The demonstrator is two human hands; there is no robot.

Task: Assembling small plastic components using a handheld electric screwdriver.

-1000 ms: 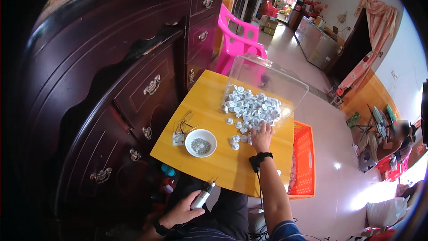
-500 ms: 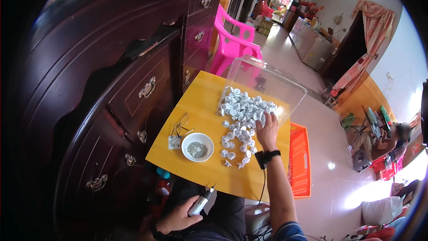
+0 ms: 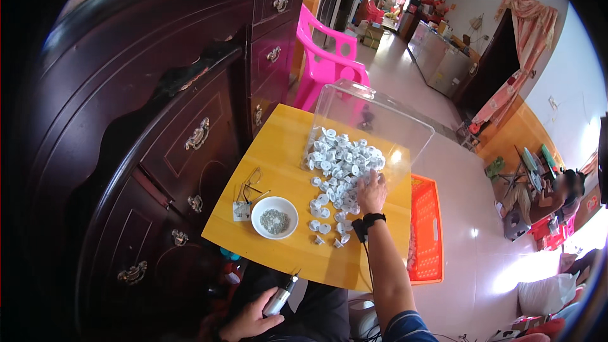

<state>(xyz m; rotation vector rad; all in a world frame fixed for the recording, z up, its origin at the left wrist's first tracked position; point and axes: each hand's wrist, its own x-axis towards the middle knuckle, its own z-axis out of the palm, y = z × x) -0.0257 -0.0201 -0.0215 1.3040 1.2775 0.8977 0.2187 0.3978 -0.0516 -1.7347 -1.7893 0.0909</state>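
My left hand [image 3: 256, 318] is closed around a silver cylindrical tool [image 3: 280, 297] with a thin pointed tip, held above my lap by the table's near edge. My right hand [image 3: 372, 195] reaches over the yellow table [image 3: 291, 136] and touches the right side of a pile of small white plastic pieces [image 3: 339, 158]. Its fingers look apart and curved, with their tips partly hidden among the pieces. Round discs with short stems make up these pieces. Several lie loose nearer to me. Left of them stands a white bowl [image 3: 258, 208] holding many tiny shiny metal parts.
A clear plastic bin [image 3: 405, 123] lies open toward me behind the pile. Eyeglasses [image 3: 250, 185] and a small tag [image 3: 241, 211] lie left. An orange crate [image 3: 427, 228] stands right, dark drawers [image 3: 183, 133] left, a pink chair [image 3: 332, 63] behind. Another person [image 3: 557, 202] sits far right.
My right hand has come down and nearer to me along the right side of the pile, shifting some pieces. The left hand keeps its hold on the tool. The view has shifted slightly.
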